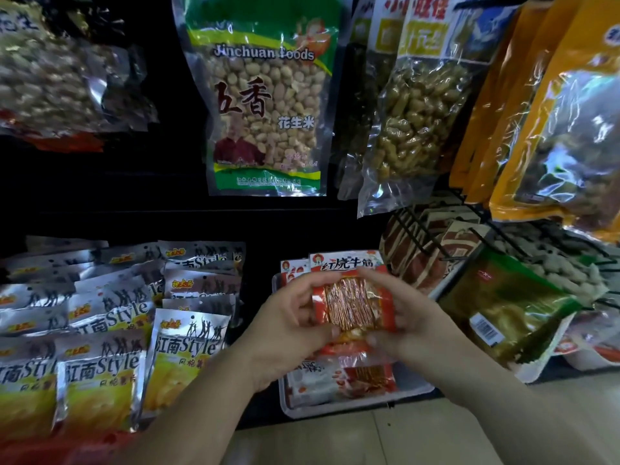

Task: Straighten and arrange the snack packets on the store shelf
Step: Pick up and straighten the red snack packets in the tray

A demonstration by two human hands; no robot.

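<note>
Packet red, pinched at its ends by left hand and right hand, over white tray | silver packets left | green bag right | peanut bag hanging above, dark shelf | pale floor below

The left hand and the right hand hold 1 red packet over a white tray. Each hand grips 1 side of it. More red packets lie in the tray. Shiny silver and yellow packets sit to the left. A big bag of peanuts hangs far behind. A green packet lies to the right.
</note>
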